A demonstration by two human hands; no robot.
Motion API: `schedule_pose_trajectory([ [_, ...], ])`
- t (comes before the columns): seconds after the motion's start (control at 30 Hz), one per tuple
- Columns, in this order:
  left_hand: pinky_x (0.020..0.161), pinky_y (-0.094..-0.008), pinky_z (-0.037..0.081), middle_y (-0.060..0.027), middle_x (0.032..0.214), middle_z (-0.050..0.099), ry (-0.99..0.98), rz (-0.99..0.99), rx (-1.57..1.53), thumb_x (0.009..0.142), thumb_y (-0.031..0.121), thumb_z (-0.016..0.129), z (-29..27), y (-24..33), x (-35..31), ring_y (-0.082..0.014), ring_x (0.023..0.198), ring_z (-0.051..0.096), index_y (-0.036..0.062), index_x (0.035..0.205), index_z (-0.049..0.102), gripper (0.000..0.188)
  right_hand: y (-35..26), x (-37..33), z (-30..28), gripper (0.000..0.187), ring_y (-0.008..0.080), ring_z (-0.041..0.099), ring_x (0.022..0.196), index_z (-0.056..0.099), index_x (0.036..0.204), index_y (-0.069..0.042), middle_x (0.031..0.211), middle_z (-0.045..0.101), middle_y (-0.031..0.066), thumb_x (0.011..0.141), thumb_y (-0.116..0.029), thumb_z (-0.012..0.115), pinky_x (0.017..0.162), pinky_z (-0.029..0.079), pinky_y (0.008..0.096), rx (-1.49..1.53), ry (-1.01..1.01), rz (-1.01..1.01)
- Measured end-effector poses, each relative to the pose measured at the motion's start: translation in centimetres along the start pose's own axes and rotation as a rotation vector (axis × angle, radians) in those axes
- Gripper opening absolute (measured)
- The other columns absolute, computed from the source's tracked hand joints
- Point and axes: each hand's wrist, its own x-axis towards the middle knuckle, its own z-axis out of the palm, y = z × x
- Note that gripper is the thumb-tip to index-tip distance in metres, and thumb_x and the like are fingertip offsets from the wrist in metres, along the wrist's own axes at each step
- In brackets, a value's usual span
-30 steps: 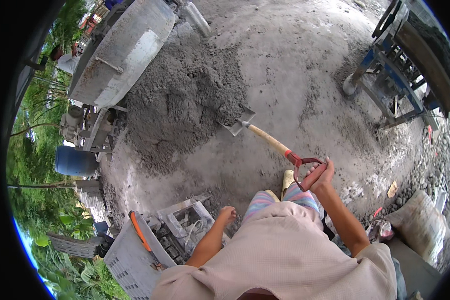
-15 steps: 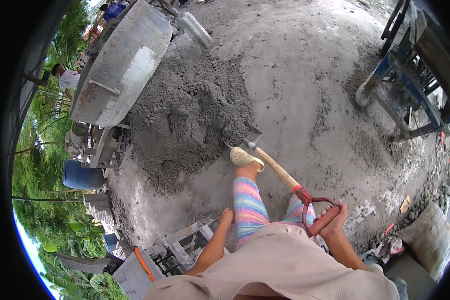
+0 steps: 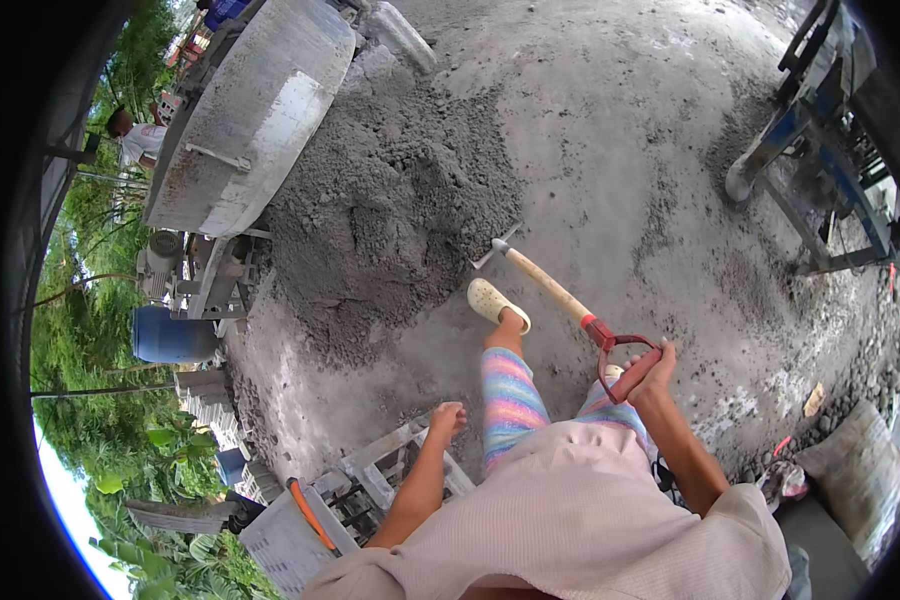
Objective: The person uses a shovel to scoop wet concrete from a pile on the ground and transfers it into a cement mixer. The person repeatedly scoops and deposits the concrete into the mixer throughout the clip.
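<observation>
My right hand (image 3: 654, 376) is wrapped round the red D-shaped grip of a shovel (image 3: 550, 286) with a pale wooden shaft. The shaft slants away to the left, and its blade (image 3: 500, 247) meets the near right edge of a heap of damp grey concrete mix (image 3: 390, 210). Seen nearly edge-on, the blade is partly hidden by the mix. My left hand (image 3: 448, 420) hangs apart from the shovel, to the left of my knee, with its fingers curled and nothing visible in them. My foot in a cream clog (image 3: 490, 302) stands just short of the blade.
A large grey metal mixer drum (image 3: 255, 120) stands left of the heap, with a motor and a blue barrel (image 3: 174, 335) below it. A person (image 3: 138, 138) is behind the drum. At right stands a blue metal machine frame (image 3: 820, 190); sacks (image 3: 855, 460) lie lower right.
My right hand and the shovel's grip have moved forward, away from my body. The blade has turned edge-on and shifted towards the heap. My left hand has risen slightly.
</observation>
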Motion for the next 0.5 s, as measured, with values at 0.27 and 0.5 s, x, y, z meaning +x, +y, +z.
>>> schedule_pose_trajectory([
  [0.27,0.060,-0.0392,0.041,-0.0011,0.067,0.052,-0.031,-0.407,-0.203,0.075,0.020,0.048,-7.4,-0.5,8.3,-0.0165,0.056,0.050,0.0116,0.077,0.049,0.009,1.3,0.9,0.9,0.041,0.0170,0.041,0.044,0.041,0.066,-0.011,0.053,0.041,0.0031,0.061,-0.050,0.052,0.042,0.035,0.0293,-0.106,0.292,-0.117],
  [0.5,0.059,-0.0312,0.043,0.0008,0.067,0.051,-0.122,-0.124,-0.217,0.076,0.020,0.048,-4.4,20.0,19.5,-0.0123,0.056,0.050,0.0118,0.082,0.048,0.011,2.9,-3.0,7.9,0.028,0.0133,0.039,0.046,0.045,0.074,-0.010,0.058,0.039,0.0010,0.067,-0.036,0.052,0.042,0.037,0.0256,-0.394,0.647,-0.366],
])
